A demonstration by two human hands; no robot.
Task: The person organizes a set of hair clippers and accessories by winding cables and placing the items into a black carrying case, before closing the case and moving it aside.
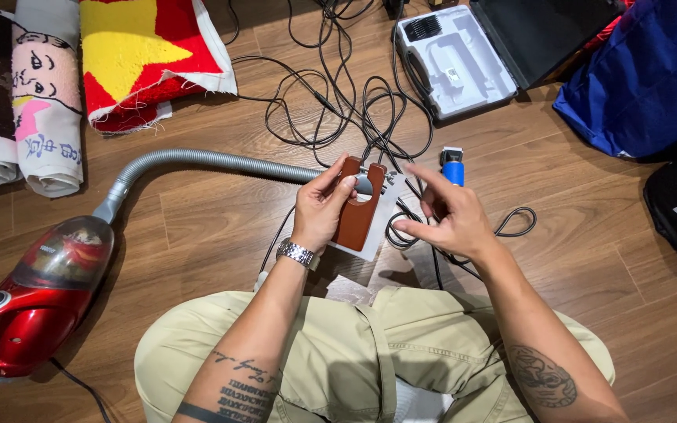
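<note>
My left hand [319, 210] grips a brown, slotted plate-shaped part [356, 210] with a round cut-out and a white backing, held upright over the floor in front of my knees. A metal watch sits on that wrist. My right hand [447, 217] hovers just right of the part, fingers spread and holding nothing. A blue electric clipper [452, 167] lies on the floor right behind the right hand, its black cord running off to the right.
A red canister vacuum [29, 305] lies at lower left, its grey ribbed hose [197, 163] arcing to the brown part. Tangled black cables [338, 102] cover the floor ahead. An open tool case [464, 59], rolled rugs [48, 86] and a blue bag [652, 70] line the back.
</note>
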